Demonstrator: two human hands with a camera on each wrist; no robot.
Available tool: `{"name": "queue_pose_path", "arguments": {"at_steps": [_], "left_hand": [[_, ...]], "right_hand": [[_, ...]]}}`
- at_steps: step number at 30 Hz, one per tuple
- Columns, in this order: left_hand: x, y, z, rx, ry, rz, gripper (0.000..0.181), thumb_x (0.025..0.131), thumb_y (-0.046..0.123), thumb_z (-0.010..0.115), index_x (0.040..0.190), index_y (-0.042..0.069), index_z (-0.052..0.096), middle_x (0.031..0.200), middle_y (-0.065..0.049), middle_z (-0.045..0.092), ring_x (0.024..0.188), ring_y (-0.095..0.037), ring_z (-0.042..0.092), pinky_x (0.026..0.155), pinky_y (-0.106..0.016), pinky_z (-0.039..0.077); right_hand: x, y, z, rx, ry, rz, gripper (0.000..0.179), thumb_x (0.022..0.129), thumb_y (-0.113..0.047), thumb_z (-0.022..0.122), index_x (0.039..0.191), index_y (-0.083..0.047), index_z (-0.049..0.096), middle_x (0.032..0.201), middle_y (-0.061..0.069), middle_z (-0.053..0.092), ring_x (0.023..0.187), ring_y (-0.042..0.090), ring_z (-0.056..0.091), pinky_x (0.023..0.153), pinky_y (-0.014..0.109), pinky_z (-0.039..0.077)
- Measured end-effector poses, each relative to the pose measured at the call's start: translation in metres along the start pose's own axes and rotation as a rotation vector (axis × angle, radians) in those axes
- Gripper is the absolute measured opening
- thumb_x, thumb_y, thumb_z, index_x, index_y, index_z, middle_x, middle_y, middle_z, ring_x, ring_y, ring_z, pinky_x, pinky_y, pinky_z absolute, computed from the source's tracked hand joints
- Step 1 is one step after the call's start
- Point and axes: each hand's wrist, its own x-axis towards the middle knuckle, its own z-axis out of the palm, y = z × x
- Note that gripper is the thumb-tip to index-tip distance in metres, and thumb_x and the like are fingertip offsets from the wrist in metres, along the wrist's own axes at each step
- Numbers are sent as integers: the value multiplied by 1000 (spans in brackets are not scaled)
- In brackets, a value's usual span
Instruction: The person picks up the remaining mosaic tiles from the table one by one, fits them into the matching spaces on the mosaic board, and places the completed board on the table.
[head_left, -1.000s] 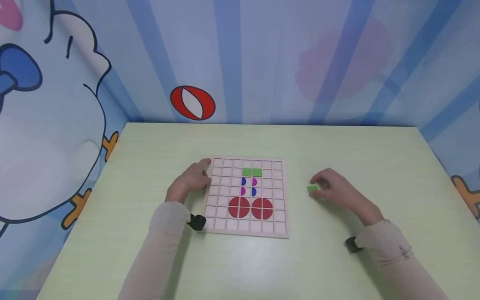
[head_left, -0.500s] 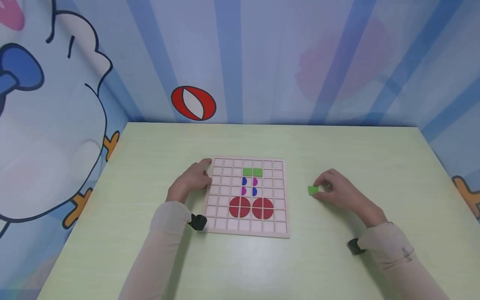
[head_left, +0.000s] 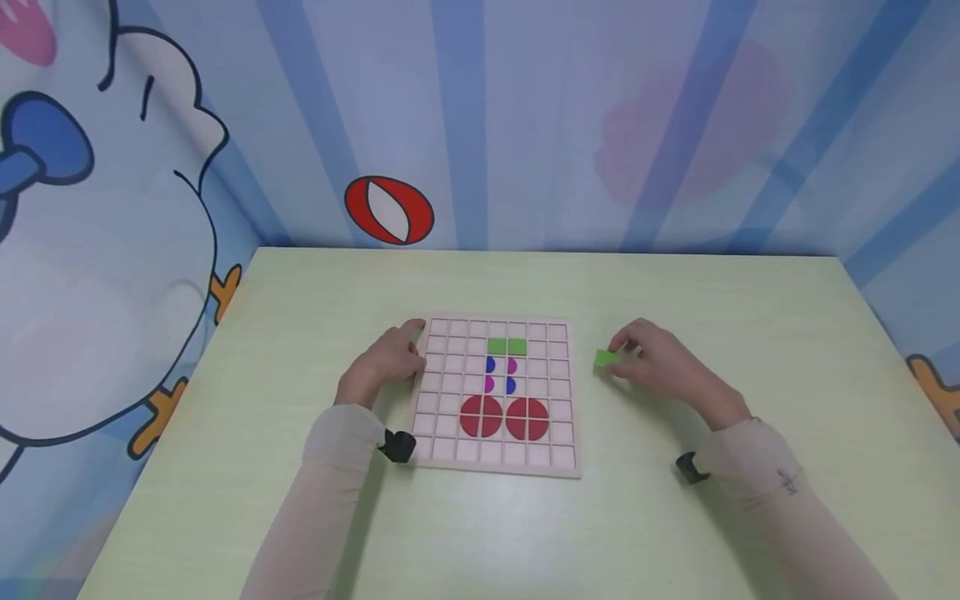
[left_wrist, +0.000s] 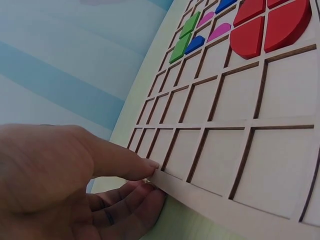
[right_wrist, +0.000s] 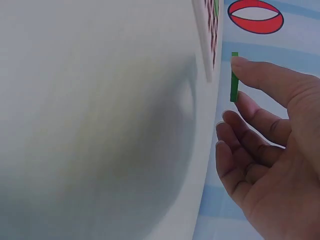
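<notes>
A pale wooden grid board (head_left: 444, 450) lies flat on the table. On its left edge is my left hand (head_left: 384, 357); in the left wrist view the thumb (left_wrist: 135, 165) touches the rim and the other fingers curl beside and below it. To the right of the board, my right hand (head_left: 656, 364) pinches a thin green square tile (head_left: 606, 358) between thumb and index finger. The right wrist view shows this green tile (right_wrist: 234, 77) edge-on, the remaining fingers loosely curled. In the grid sit two green squares (head_left: 507, 346), small blue and pink half-rounds (head_left: 512, 385), and two red circles (head_left: 481, 416) of quarter pieces.
The light green table (head_left: 300, 292) reaches back to a blue striped wall (head_left: 540, 125) with a printed red and white ball (head_left: 389, 210). A cartoon figure (head_left: 97, 292) covers the wall at left. A small dark device (head_left: 397, 446) is on the left wrist.
My right hand first shifts slightly right, then moves left and away from me, carrying the green tile closer to the board. My left hand stays at the board's edge.
</notes>
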Motion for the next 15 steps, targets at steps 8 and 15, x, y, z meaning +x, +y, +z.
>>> {"name": "queue_pose_path", "arguments": {"at_steps": [8, 15], "left_hand": [[1, 0, 1, -3, 2, 6, 67, 91, 10, 52, 151, 18, 24, 113, -13, 45, 93, -26, 46, 77, -36, 38], [1, -1, 2, -11, -2, -6, 67, 91, 11, 52, 152, 19, 24, 114, -13, 45, 96, -26, 46, 78, -38, 37]], "right_hand": [[30, -25, 8, -15, 3, -35, 29, 83, -25, 72, 103, -5, 64, 113, 12, 56, 105, 28, 53, 87, 42, 45], [51, -46, 23, -91, -45, -57, 34, 81, -31, 74, 102, -5, 65, 111, 10, 56, 98, 24, 53, 87, 39, 46]]}}
